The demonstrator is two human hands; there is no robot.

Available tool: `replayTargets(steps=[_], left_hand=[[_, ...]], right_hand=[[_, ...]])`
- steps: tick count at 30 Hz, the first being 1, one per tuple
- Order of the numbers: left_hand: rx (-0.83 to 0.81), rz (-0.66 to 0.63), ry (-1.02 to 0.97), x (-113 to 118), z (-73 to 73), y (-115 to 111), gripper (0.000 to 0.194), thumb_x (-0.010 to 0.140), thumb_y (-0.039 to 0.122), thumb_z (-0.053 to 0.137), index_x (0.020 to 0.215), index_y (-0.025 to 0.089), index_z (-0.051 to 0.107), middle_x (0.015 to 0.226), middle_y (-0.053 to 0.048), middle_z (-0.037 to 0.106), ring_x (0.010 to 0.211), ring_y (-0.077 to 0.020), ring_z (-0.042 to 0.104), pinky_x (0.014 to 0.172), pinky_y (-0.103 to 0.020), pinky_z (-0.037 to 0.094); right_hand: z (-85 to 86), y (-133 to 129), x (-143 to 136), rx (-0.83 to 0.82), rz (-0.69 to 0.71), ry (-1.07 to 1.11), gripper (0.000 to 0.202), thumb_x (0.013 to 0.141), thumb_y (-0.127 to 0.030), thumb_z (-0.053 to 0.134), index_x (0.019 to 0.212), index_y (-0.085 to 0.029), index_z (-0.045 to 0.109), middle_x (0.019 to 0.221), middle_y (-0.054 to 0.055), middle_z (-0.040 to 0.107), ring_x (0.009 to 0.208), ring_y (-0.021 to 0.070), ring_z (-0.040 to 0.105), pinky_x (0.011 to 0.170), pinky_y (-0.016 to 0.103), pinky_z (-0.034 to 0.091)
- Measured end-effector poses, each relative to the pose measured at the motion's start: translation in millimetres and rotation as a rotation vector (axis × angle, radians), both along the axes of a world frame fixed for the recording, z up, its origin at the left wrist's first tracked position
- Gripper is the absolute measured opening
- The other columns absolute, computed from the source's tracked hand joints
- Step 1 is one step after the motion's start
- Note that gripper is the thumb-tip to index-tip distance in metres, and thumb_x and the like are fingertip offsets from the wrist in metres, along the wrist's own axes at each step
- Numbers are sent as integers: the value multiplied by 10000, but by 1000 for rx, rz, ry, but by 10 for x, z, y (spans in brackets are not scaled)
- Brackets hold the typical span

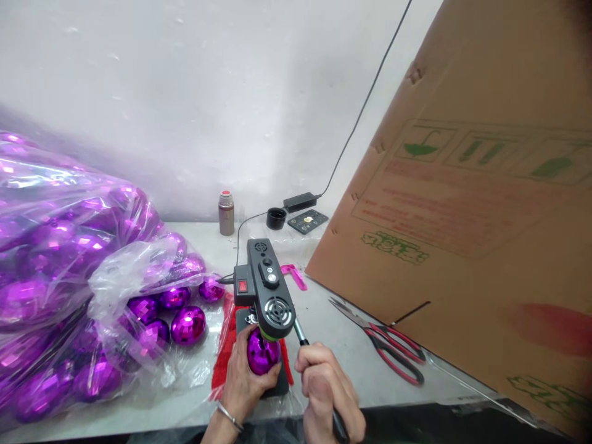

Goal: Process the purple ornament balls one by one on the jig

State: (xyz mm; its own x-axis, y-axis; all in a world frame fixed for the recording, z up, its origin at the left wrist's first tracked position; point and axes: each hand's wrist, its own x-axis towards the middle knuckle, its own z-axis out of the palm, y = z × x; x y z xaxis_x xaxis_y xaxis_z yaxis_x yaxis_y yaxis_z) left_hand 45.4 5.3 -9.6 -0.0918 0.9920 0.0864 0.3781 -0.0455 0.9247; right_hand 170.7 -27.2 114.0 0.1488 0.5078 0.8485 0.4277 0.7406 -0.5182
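My left hand (pixel 243 377) is wrapped round a shiny purple faceted ball (pixel 263 353), held right under the front end of a black machine (pixel 272 283) with a red switch. A greenish rim shows where the machine's head meets the ball; whether they press together I cannot tell. My right hand (pixel 329 390) grips the lever (pixel 301 333) on the machine's right side, its black handle end sticking out below the fist. Beneath the machine and ball lies a red cloth (pixel 224 354), partly hidden by the dark base.
At left, a clear plastic bag (pixel 115 271) spills purple balls (pixel 188 325). Red-handled scissors (pixel 393 348) lie right, beside a big leaning cardboard box (pixel 462 203). Behind stand a metal flask (pixel 226 214), a black cup-shaped lid (pixel 276 218) and a power adapter (pixel 300 202) with a cable.
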Motion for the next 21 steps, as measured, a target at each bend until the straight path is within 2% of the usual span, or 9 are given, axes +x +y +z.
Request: replayTargets(steps=[11,15,21], left_hand=[[35,-22,20,-27,-29,16,731,675,454,840,1313,168,629,1130,-138,795,1016,-360,797,927,-548,661],[47,-9,14,-30,-57,25,732,665,446,844,1310,168,636,1149,-142,793,1039,-366,794,946,-558,657],[22,-8,-5,-17,-37,16,745,661,444,831,1327,182,624,1197,-147,785,1088,-370,778,991,-575,635]], right_hand=[[-148,-12,6,-32,12,46,320,1099,-142,420,819,-219,555,742,-9,551,648,127,560,596,270,452],[-197,-25,26,-49,16,33,302,1104,-156,420,872,-215,605,760,-3,574,646,131,578,583,271,461],[-247,-20,41,-41,19,39,304,1100,-150,422,855,-215,589,760,-1,573,659,133,578,594,271,466]])
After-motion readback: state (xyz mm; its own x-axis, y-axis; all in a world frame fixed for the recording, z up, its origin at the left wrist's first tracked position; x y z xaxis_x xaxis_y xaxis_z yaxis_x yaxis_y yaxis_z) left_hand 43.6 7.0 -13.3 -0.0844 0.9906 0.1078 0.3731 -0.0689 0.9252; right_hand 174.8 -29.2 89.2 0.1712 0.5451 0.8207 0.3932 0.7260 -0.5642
